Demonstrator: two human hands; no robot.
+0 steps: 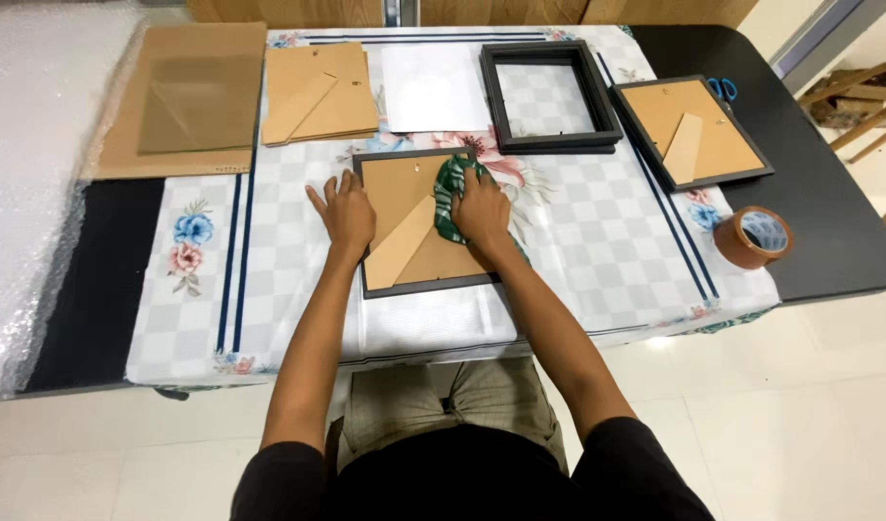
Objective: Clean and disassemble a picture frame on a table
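Centrally, a dark rectangular picture frame (419, 224) lies face down on the worktop (829, 222), showing its smooth brown fibreboard back and angled easel stand; the left hand (345, 214) rests flat and open on its left edge, grasping nothing, while the right hand (482, 210) presses a crumpled green patterned cloth (449, 198) against the backing, fingers curled over it. Around it on the glossy checked floral tablecloth (578, 241) lie loose backing boards (318, 94), a white sheet (433, 89), an empty black frame (549, 96), a second backed frame (694, 131) and a roll of brown tape (752, 237).
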